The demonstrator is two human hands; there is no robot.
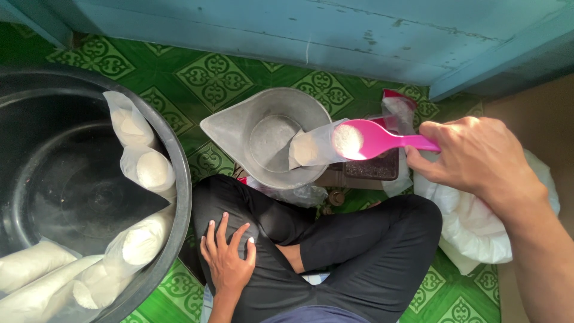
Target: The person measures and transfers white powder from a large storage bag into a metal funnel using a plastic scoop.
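Gripping a pink scoop (373, 139) of white powder, the right hand (475, 157) holds it above the metal pan (239, 128). A small plastic bag (314, 146) rests in that pan. Left hand (228, 256) lies flat and empty on a knee near the pan.

Spoon (365, 140) over bag (311, 149) in pan (239, 128)

1 head view, looking steeply down, close over lap and floor (197, 78).
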